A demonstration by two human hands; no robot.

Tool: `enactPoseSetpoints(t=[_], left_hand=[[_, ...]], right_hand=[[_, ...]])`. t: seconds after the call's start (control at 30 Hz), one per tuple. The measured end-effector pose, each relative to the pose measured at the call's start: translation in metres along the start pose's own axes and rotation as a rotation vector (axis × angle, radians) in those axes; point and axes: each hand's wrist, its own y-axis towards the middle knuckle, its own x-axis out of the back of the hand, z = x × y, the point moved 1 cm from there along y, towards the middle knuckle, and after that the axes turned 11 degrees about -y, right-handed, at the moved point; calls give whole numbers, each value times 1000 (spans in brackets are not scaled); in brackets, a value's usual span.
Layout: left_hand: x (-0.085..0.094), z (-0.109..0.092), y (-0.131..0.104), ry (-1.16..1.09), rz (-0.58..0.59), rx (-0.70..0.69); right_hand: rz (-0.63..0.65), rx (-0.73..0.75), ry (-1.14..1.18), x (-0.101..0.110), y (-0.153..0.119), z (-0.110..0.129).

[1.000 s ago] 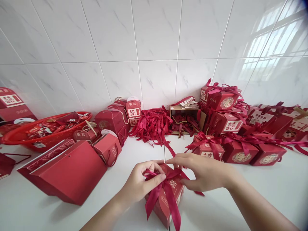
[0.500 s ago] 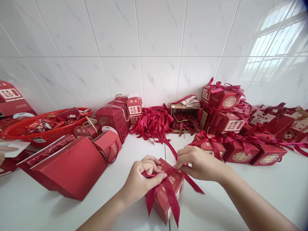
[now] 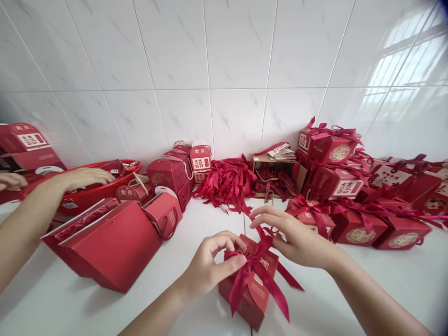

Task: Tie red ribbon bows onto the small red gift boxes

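Observation:
A red gift box [image 3: 257, 298] stands on the white table in front of me, with a dark red ribbon [image 3: 257, 262] tied in a bow across its top. My left hand [image 3: 219, 261] pinches the bow's left loop between thumb and fingers. Just above the bow's right loop, my right hand [image 3: 294, 235] has its fingers apart; whether a fingertip touches the loop I cannot tell. The ribbon's tails hang over the box's sides.
Another person's hand [image 3: 86, 177] reaches into a red basket [image 3: 84, 200] of small packets. Large red boxes [image 3: 112, 242] stand at left. A heap of ribbons [image 3: 229, 182], an open carton [image 3: 299, 175] and several bowed boxes [image 3: 357, 228] line the wall.
The bow's right loop stands out fuller, and my right fingers have spread off the ribbon. The box is turned slightly. Another person's arm has come into the basket at left.

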Motion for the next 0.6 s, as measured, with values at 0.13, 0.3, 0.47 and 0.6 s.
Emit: enactPoseSetpoints(t=[0.13, 0.3, 0.47, 0.6], left_hand=[[-1, -4, 1, -10, -14, 30], [0, -7, 2, -7, -49, 60], [2, -11, 0, -38, 14, 74], [9, -7, 0, 85, -42, 23]], right_hand=[[-58, -71, 110, 1, -2, 16], [31, -98, -58, -11, 0, 31], [8, -41, -141, -22, 3, 33], [42, -41, -141, -23, 4, 31]])
